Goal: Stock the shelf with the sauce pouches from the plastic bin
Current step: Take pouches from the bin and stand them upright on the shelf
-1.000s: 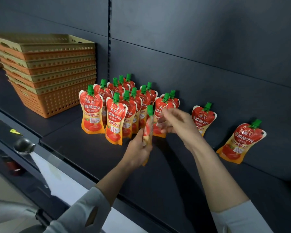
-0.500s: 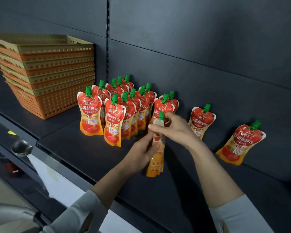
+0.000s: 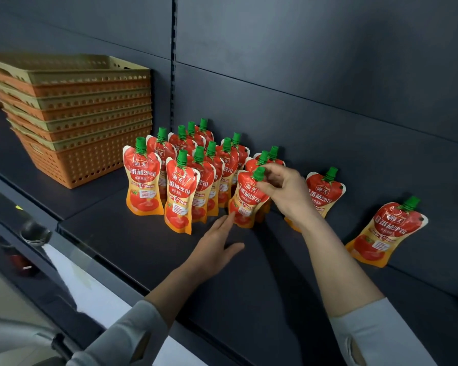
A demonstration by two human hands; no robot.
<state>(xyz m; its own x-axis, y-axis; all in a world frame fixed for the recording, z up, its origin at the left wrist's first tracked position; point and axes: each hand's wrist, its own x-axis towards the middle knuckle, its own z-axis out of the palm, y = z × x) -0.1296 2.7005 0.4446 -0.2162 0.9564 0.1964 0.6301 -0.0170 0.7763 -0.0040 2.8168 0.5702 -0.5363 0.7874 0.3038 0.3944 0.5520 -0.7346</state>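
Observation:
A red and orange sauce pouch [image 3: 245,199] with a green cap stands upright on the dark shelf [image 3: 132,241], at the right end of a cluster of several like pouches [image 3: 180,178]. My right hand [image 3: 286,192] pinches its top by the cap. My left hand [image 3: 216,247] lies with straight fingers on the shelf, fingertips touching the pouch's lower left corner. Two more pouches lean on the back panel to the right, one [image 3: 325,191] partly behind my right wrist, the other [image 3: 386,231] farther right.
A stack of orange and beige perforated baskets [image 3: 74,114] sits at the left on the shelf. The dark back panel [image 3: 302,75] rises behind the pouches. A shelf edge rail with a white strip [image 3: 72,268] runs along the front.
The pouch, held edge-on above the shelf by both hands, has been turned to face front and stood beside the cluster. My left hand let go and lies flat at its base.

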